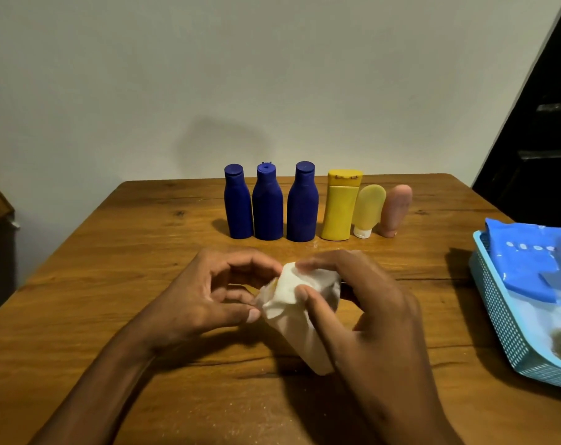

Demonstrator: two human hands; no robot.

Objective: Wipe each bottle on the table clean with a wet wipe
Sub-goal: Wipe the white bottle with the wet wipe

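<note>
Both hands hold a white wet wipe [293,313] just above the table's middle. My left hand [205,293] pinches its left edge between thumb and curled fingers. My right hand [369,309] grips the bunched wipe between thumb and forefinger. A sliver of yellow shows under the wipe; I cannot tell what it is. Behind the hands stands a row: three dark blue bottles [237,203] [267,203] [302,203], a yellow bottle [338,208], a pale yellow tube [367,208] on its white cap, and a pink tube [395,210].
A light blue mesh basket [497,313] sits at the table's right edge with a blue wipes pack [529,261] in it. The wooden table [112,252] backs onto a pale wall. Dark furniture stands at the far right.
</note>
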